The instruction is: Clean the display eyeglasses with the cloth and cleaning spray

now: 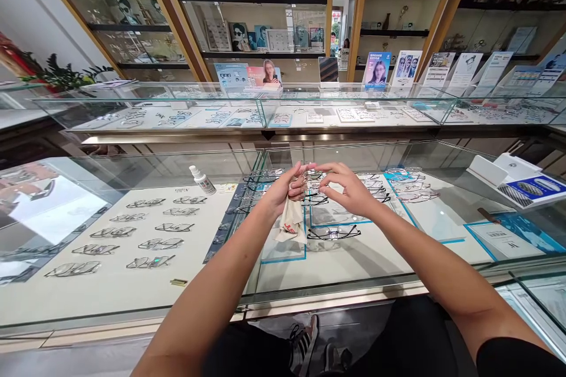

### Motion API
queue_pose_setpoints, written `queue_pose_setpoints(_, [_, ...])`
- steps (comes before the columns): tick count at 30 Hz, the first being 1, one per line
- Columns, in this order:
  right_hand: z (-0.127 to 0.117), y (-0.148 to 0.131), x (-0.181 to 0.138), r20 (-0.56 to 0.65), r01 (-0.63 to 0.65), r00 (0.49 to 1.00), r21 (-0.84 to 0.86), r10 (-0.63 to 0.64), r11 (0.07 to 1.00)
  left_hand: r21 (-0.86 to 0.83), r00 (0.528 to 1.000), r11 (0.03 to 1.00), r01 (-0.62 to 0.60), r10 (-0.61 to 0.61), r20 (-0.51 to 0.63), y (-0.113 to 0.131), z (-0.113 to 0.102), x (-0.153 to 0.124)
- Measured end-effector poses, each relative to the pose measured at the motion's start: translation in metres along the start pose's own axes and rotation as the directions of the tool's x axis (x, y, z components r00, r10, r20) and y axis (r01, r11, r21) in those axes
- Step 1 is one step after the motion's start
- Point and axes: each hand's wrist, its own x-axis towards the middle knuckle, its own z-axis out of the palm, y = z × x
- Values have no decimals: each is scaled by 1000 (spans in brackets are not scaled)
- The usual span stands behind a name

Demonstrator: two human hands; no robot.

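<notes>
My left hand [287, 189] is closed around a beige cloth [292, 222] with red marks. The cloth hangs below the fingers, over the glass display case. Close to its right, my right hand [347, 189] has its fingers bent and spread, the thumb apart from the index finger. Its index fingertip comes near the left fingertips; I cannot tell whether a thin, clear thing lies between the hands. Beneath them stand rows of eyeglasses, among them a dark-framed pair [333, 233] below my right hand. A white spray bottle [202, 180] stands left of my left hand.
The glass display case [327, 291] runs across in front of me. More eyeglasses [161, 244] lie in rows at left. A white-and-blue stand [522, 179] is at right. Behind is a second glass counter [265, 113] with frames and cards, before wall shelves.
</notes>
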Motion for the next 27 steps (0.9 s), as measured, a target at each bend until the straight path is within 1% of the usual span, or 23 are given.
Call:
queue_pose_setpoints(6, [-2,3,0,35,-50,998,2,50,999,-52,991,991,-127,124,-53,12,-4,-3])
queue_pose_setpoints(11, [-4,6,0,64,-58,996,-14,59,998,-61,981,981,-186,181,-74,19,-6,-5])
queue_pose_setpoints(14, [-4,5,1,68,-61,996,-3,61,998,-28,977,978,-205,202,-74,20,-6,-5])
queue_pose_setpoints(16, [-5,3,2,44,-72,997,65,69,995,20,976,978,-209,210,-57,19,-8,-4])
queue_pose_setpoints(18, [-7,3,4,-7,-114,993,206,118,972,90,975,973,-210,215,-52,18,-9,-3])
queue_pose_setpoints(20, [-12,5,7,-59,-187,972,389,227,902,224,965,952,-208,237,-114,16,-11,-1])
queue_pose_setpoints(21, [-15,6,8,-76,-225,952,479,295,849,320,950,926,-200,264,-170,15,-12,0])
queue_pose_setpoints(23, [-22,10,10,-91,-274,903,632,420,725,521,903,838,-161,339,-265,12,-14,2])
queue_pose_setpoints(25, [-29,13,12,-85,-286,859,738,504,611,677,868,727,-116,406,-287,9,-18,4])
queue_pose_setpoints(27, [-35,14,13,-66,-282,837,799,544,531,791,853,605,-98,461,-246,6,-22,5])
